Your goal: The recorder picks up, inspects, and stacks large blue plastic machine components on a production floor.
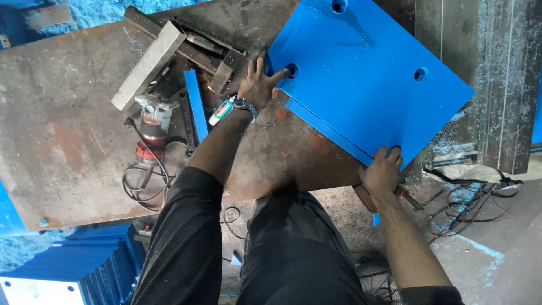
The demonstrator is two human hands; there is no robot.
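A blue plate (367, 73) with 3 round holes lies on the right part of a rusty steel table (62, 130), its right corner past the table edge. The left hand (258, 85) rests flat on the plate's left corner, fingers spread wide, the index fingertip at a hole (292, 70); a watch (245, 105) sits on that wrist. The right hand (384, 169) grips the plate's near edge, fingers curled over the top. Left of the left hand lie a marker (221, 110), a narrow blue strip (196, 104), a grinder (152, 127) with its cable, and a pale metal bar (148, 65). More blue plates (84, 268) are stacked near left, below the table.
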